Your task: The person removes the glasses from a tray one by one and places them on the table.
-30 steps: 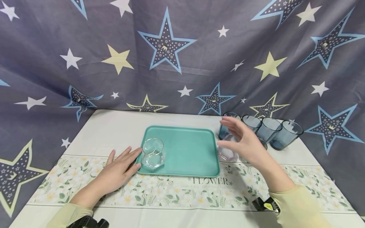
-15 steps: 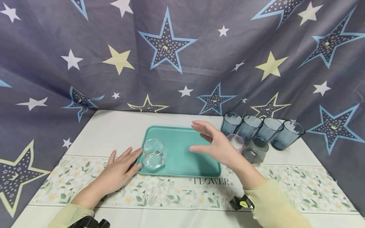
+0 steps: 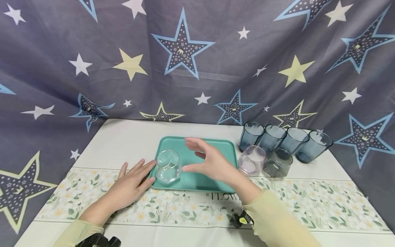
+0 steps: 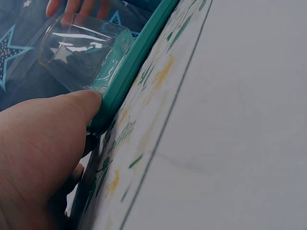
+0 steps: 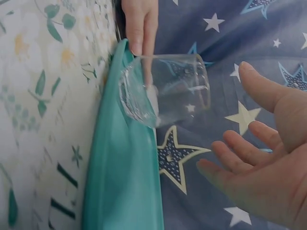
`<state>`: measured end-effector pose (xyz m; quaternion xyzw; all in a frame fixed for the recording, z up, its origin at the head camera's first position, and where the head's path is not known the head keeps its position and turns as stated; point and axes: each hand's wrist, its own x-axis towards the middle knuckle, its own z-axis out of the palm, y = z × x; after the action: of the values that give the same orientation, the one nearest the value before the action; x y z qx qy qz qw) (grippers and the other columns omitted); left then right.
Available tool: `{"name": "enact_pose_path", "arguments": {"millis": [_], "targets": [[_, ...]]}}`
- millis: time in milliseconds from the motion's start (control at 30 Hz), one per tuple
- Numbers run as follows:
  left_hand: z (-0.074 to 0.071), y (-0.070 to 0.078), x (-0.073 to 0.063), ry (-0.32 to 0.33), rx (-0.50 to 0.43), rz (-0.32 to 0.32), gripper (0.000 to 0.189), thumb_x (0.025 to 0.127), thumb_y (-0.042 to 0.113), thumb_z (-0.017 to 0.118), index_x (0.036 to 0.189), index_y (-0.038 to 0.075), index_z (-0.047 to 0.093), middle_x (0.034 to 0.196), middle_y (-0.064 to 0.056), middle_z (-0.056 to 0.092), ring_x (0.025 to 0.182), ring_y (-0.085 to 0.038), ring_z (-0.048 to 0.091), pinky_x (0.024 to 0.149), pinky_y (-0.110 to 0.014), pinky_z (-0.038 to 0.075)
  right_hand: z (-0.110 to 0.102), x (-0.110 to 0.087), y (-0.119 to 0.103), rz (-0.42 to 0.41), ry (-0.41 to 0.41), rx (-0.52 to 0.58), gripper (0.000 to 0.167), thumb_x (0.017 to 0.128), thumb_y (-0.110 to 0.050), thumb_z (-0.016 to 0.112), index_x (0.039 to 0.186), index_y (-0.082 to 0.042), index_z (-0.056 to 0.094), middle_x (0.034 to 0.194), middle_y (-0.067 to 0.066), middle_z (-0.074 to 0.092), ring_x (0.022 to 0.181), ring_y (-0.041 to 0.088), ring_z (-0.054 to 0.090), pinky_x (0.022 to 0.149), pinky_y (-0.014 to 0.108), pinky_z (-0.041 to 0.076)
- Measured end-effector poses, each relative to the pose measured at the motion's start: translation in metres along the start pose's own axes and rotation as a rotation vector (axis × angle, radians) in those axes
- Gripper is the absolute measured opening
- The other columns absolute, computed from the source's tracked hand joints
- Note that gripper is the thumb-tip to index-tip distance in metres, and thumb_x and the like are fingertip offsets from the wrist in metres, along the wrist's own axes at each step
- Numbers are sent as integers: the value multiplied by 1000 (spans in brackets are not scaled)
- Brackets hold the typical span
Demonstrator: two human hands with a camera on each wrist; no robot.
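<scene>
A clear glass tumbler [image 3: 168, 168] stands upright at the left end of a teal tray [image 3: 210, 187]. My left hand [image 3: 131, 188] lies palm down beside the tray, its fingers spread and the tips at the tray's left edge. In the left wrist view its thumb [image 4: 86, 103] touches the tray rim close to the tumbler. My right hand [image 3: 213, 163] hovers over the tray, holding nothing, thumb and fingers parted towards the tumbler. The right wrist view shows the right hand [image 5: 268, 158] apart from the tumbler [image 5: 168, 88].
Right of the tray stand a pinkish tumbler [image 3: 251, 161] and a grey tumbler [image 3: 277, 164]. Behind them is a row of several tall blue glasses [image 3: 297, 140]. A floral runner [image 3: 197, 212] crosses the white table, and a star-patterned curtain [image 3: 216, 79] hangs at the back.
My right hand has moved left from the pinkish tumbler across the tray towards the clear tumbler. The left hand has stayed at the tray's left edge.
</scene>
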<state>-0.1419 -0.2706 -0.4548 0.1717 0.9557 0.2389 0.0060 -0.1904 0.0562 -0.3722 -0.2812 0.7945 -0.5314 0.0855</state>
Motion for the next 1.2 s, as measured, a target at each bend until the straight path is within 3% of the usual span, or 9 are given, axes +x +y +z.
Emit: {"name": "enact_pose_path", "arguments": {"millis": [633, 1200], "targets": [[-1, 2, 1, -9, 6, -1, 67, 118, 52, 49, 173, 16, 41, 175, -6, 42, 165, -41, 27, 127, -75, -5, 35, 20, 8, -2, -59, 24, 91, 92, -14, 94, 168, -10, 45, 164, 18, 53, 151, 34, 52, 126, 51, 40], [0, 0, 1, -9, 4, 3, 67, 117, 54, 49, 173, 16, 41, 175, -5, 42, 165, -41, 26, 127, -75, -5, 51, 24, 15, 78, -43, -8, 95, 90, -22, 97, 169, -17, 45, 169, 6, 50, 152, 35, 51, 125, 52, 41]]}}
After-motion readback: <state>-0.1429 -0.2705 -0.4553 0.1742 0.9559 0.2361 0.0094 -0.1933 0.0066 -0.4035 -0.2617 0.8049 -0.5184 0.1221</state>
